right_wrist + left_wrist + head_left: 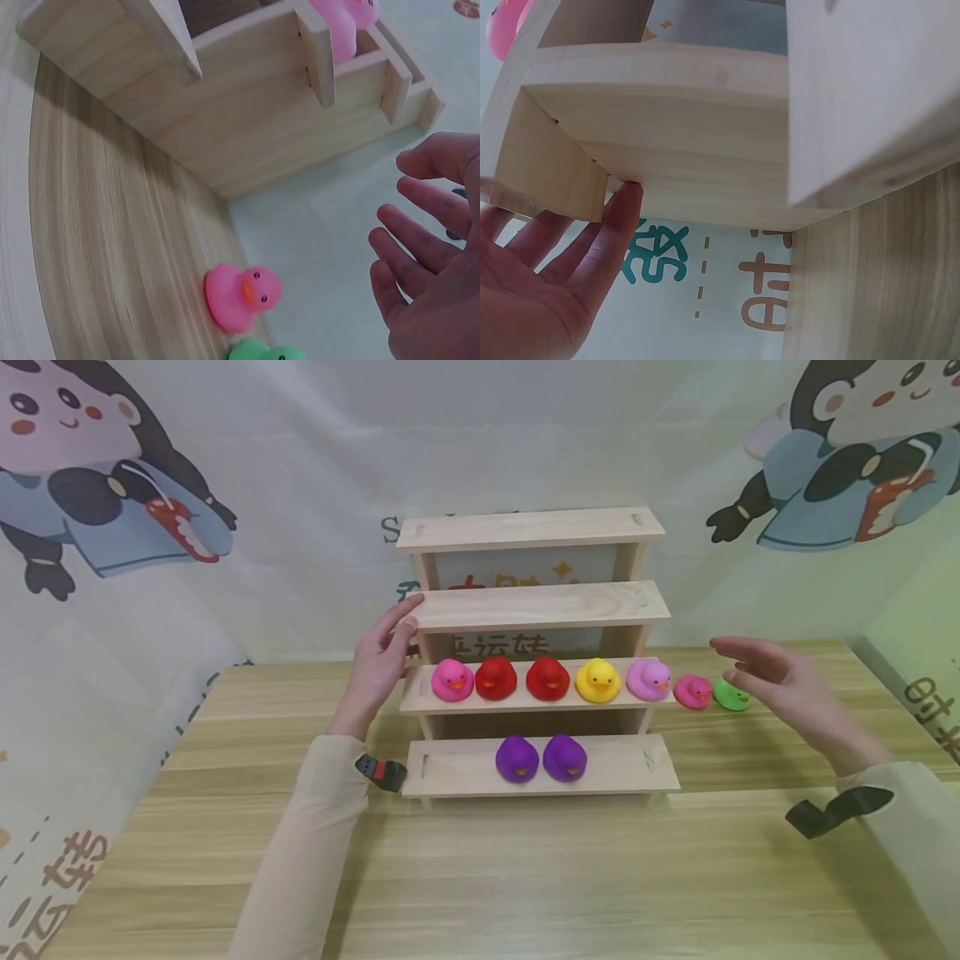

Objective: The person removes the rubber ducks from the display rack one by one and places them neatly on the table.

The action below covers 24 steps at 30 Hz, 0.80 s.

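Observation:
A stepped wooden display rack (540, 606) stands at the table's back. My left hand (378, 664) grips the left end of its second step from the top; in the left wrist view the fingers (622, 217) reach around the side panel. My right hand (787, 689) hovers right of the rack, fingers loosely bent and holding nothing. Nearest it are a green rubber duck (731, 695), partly covered by the hand in the head view, and a hot-pink rubber duck (693, 692), both on the table. The right wrist view shows that pink duck (238, 296) apart from the fingers.
The third step carries a pink duck (452, 680), two red ducks (496, 678), a yellow duck (597, 681) and a light-pink duck (648, 680). Two purple ducks (517, 759) sit on the lowest step. Behind the wooden table (540, 877) hangs a printed cloth (322, 485).

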Tool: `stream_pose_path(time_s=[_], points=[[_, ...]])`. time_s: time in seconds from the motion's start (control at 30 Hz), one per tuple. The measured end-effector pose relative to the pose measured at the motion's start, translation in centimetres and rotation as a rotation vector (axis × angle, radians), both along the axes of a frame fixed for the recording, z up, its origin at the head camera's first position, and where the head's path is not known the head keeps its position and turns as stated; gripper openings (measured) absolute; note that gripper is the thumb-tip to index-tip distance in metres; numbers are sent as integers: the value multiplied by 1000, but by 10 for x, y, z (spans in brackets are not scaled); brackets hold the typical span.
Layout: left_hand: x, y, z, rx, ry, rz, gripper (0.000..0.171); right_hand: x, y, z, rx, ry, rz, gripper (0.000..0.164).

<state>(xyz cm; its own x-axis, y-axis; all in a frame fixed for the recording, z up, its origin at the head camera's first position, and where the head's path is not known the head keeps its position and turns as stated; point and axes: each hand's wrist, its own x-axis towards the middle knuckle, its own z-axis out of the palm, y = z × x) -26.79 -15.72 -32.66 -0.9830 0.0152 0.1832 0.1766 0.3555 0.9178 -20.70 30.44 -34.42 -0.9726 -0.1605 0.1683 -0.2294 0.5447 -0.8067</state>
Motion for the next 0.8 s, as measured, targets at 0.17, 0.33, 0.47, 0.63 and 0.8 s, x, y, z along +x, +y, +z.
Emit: stream_pose_path(time_s=[0.17, 0.33, 0.47, 0.63, 0.8], points=[[1, 0, 0, 1, -2, -2, 40, 2, -12, 5, 34, -17, 26, 48], [1, 0, 0, -1, 0, -1, 40, 5, -23, 8, 28, 20, 64, 45], [1, 0, 1, 0, -6, 3, 40, 8, -30, 10, 37, 38, 80, 44], [1, 0, 0, -5, -14, 9, 40, 13, -40, 12, 26, 61, 115, 45], [1, 0, 0, -10, -1, 10, 40, 19, -49, 14, 36, 96, 143, 44]])
